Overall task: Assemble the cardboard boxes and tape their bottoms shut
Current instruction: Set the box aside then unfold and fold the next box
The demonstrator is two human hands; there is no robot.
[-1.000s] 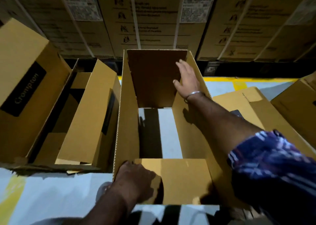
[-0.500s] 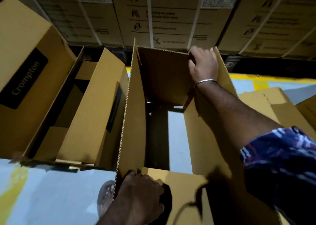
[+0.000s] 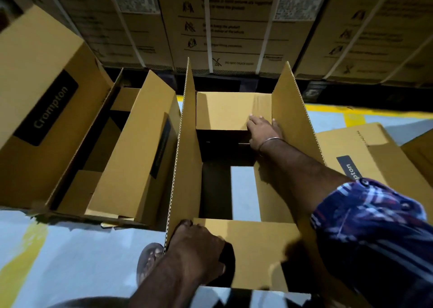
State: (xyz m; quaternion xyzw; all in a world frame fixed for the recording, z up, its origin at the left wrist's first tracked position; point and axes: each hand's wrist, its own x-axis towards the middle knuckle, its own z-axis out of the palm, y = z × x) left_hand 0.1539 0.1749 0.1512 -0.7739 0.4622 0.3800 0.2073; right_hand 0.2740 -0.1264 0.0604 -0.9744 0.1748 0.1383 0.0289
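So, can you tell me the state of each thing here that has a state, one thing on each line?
box in the middle: upright, open, floor visible through it
far flap: folded inward, nearly flat
near flap: folded inward
two long side flaps: standing up, not folded
right hand: fingers straight, pressing the far flap
left hand: fingers curled over the near flap
box on the left: open, lying tilted
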